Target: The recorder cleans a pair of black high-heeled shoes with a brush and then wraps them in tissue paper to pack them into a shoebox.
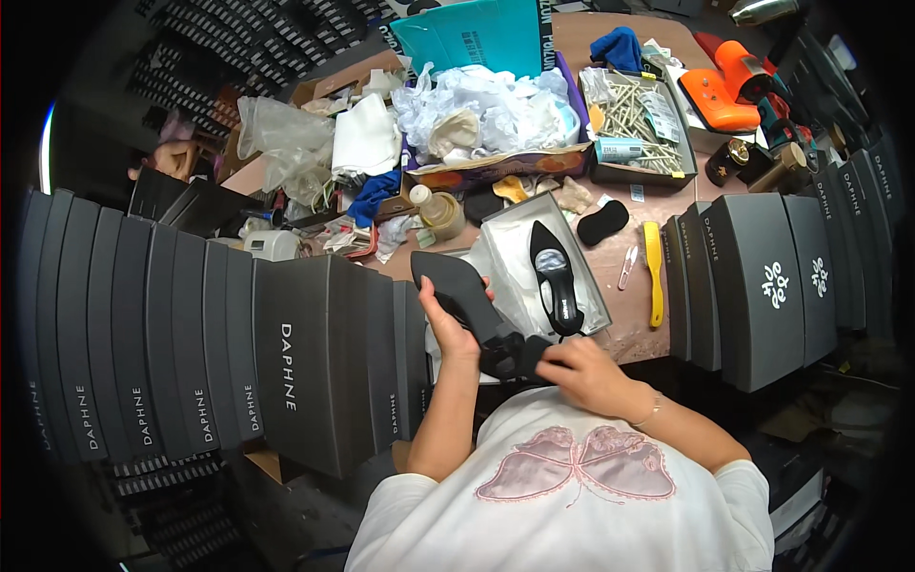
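My left hand [450, 329] is closed around a black shoe [448, 276], its flat sole turned up and its toe pointing away from me. At the heel end of that shoe, close to my body, my right hand [583, 374] pinches a small black pad [536, 355]; the exact kind of pad is not clear. Right beyond my hands is a grey shoebox [593, 284] lined with white tissue paper [510, 253]. In it lies a pointed black pump [551, 272] with a clear insert in its opening.
Grey shoeboxes [305, 353] stand in rows at left, with more shoeboxes [758, 296] at right. A yellow brush [653, 275], small snips [627, 267] and a black oval pad [603, 222] lie right of the box. Behind are a bottle [438, 212] and a carton [505, 170] of crumpled paper.
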Demonstrator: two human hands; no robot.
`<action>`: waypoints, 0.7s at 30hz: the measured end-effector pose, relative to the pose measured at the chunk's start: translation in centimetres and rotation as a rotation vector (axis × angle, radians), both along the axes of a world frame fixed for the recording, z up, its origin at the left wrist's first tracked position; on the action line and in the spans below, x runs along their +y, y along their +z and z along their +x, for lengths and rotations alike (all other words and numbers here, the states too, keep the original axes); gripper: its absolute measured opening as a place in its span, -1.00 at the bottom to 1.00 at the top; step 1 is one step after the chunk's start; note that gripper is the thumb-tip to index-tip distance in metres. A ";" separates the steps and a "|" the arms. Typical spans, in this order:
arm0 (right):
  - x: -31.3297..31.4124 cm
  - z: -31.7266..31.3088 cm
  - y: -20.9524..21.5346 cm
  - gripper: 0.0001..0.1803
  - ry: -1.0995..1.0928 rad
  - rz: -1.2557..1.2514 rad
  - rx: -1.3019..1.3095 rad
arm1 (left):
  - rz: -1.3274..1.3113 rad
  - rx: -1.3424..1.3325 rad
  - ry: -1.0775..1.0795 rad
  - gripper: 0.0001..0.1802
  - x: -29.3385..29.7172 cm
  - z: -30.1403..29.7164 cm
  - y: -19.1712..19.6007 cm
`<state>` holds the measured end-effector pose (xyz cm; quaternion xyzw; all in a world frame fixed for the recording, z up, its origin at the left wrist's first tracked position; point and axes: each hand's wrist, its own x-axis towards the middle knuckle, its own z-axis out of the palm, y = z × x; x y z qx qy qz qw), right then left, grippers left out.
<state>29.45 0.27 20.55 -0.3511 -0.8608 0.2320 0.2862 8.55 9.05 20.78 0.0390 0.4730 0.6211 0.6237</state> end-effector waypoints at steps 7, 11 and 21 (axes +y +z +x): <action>0.9 -1.8 -0.1 -0.53 -0.014 -0.254 0.150 | 0.058 0.018 -0.119 -0.34 0.8 -2.4 -3.5; -1.1 6.0 -4.2 -0.61 -0.350 -0.476 0.172 | 0.198 1.412 -0.208 -0.35 2.2 -6.5 -7.0; 2.0 8.2 -4.2 -0.68 -0.658 -1.198 1.383 | 0.016 1.650 -1.538 -0.24 3.1 10.9 -11.9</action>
